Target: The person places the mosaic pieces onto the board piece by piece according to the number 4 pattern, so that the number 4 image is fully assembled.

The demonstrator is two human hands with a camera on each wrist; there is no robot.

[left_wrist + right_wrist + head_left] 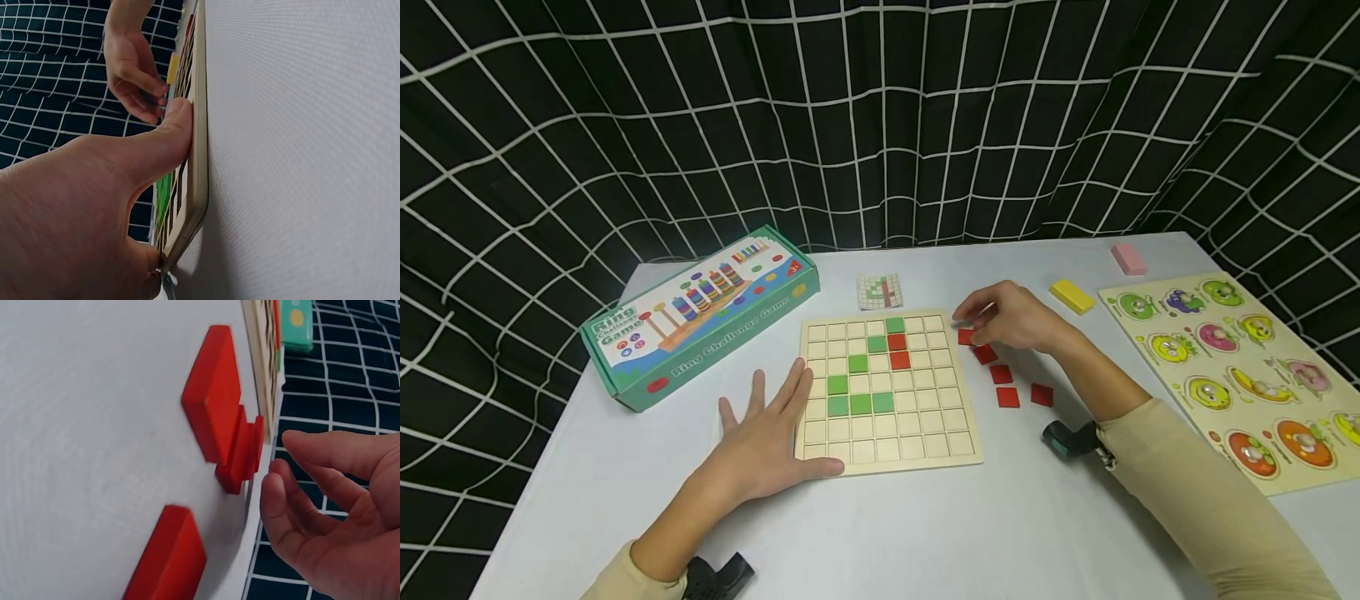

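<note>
The left hand (762,443) is spread wide at the left side of a square, pale wooden grid board (911,424), its thumb resting on the near edge and its longer fingers lying beside the left edge; the board lies flat on the white surface (910,533), bearing seven flat green square tiles (860,404) in a diagonal with a short row at its foot, and two flat red square tiles (899,360), one below the other; the right hand (1011,314) is just off the board's right side, its fingers loosely curved, with a narrow gap between thumb and fingertips and nothing held there; close beneath and beside it lie five loose red square tiles (1002,374); a small printed pattern card (880,292) lies just beyond the board; a long green printed cardboard box (700,321) lies to the left; a yellow rectangular block (1072,296), a pink rectangular block (1128,258) and a pale board with fruit and vegetable pictures (1243,354) lie to the right.
</note>
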